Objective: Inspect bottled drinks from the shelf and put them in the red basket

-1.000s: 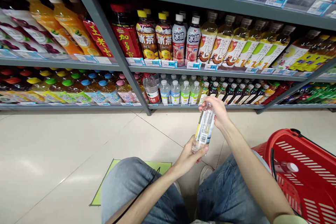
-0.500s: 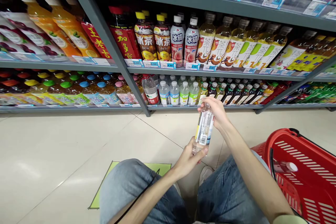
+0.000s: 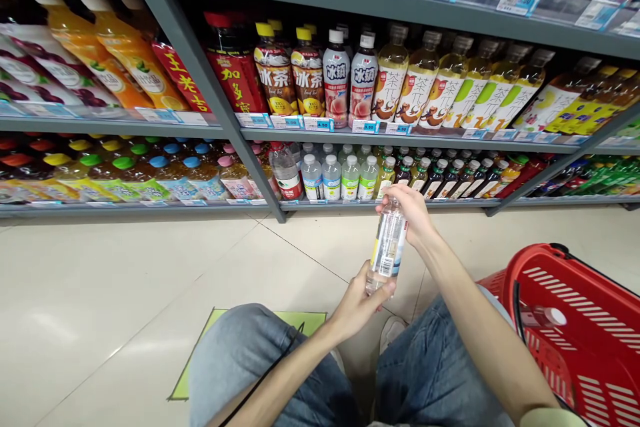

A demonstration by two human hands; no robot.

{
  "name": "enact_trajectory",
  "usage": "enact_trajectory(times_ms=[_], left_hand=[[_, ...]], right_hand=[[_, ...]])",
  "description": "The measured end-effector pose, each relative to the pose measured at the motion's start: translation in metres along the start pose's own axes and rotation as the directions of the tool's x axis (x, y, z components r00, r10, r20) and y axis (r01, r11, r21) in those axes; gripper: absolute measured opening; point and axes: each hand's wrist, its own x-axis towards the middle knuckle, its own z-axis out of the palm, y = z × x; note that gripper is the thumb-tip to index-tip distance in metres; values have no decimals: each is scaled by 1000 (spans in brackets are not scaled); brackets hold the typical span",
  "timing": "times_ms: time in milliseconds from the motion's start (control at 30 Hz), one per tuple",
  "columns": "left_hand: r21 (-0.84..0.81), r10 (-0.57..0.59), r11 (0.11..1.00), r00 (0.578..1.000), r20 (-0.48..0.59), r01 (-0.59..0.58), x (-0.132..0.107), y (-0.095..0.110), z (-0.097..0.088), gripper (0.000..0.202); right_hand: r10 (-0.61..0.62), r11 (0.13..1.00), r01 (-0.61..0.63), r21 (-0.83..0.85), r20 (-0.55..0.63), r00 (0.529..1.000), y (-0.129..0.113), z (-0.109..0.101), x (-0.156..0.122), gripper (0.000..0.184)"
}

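Observation:
Between my two hands is a clear drink bottle [image 3: 389, 240], tilted slightly, its label with a barcode and small print facing me. My left hand [image 3: 361, 300] grips it round the base, thumb across the lower front. Up at the neck, my right hand [image 3: 407, 210] is closed round the top, and its fingers hide the cap. The bottle is held above the floor, over the gap between my knees, in front of the lowest shelf.
A red shopping basket [image 3: 590, 320] stands at my right with a white-capped bottle [image 3: 545, 315] inside. Ahead, grey shelves [image 3: 360, 140] hold rows of drink bottles, with price tags [image 3: 367, 127] along the edges. A green floor marking [image 3: 200, 353] lies by my left knee.
The view has shifted very slightly. Both hands keep the same hold on the bottle.

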Motion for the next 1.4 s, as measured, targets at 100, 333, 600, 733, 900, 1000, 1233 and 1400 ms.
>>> enact_trajectory(times_ms=[100, 333, 600, 733, 900, 1000, 1233, 1400], left_hand=[[14, 6, 1000, 1000, -9, -6, 0, -1, -1, 38], [54, 2, 999, 1000, 12, -2, -1, 2, -2, 35], [298, 131, 954, 946, -297, -38, 8, -1, -3, 75], [291, 178, 954, 922, -345, -75, 7, 6, -6, 73], [130, 57, 991, 972, -228, -28, -1, 12, -6, 65], [-66, 2, 998, 988, -157, -13, -1, 13, -6, 58], [-459, -68, 888, 984, -167, -17, 5, 19, -8, 49], [-127, 23, 990, 963, -268, -59, 0, 11, -7, 53]], right_hand=[[-9, 1000, 9, 7, -7, 1000, -1, 1, -1, 23], [-15, 1000, 15, 5, -5, 1000, -2, 1, -1, 24], [-57, 995, 73, 62, -227, 972, 0, 2, 1, 24], [-4, 996, 25, 82, -243, 970, -1, 0, 5, 21], [-13, 1000, 13, -26, 14, 1000, -7, -2, 4, 15], [33, 999, -33, -6, 57, 998, -11, -5, 2, 25], [58, 996, -49, -78, 124, 991, -8, -6, 1, 31], [58, 935, 5, -355, 168, 984, 1, 1, -2, 41]])
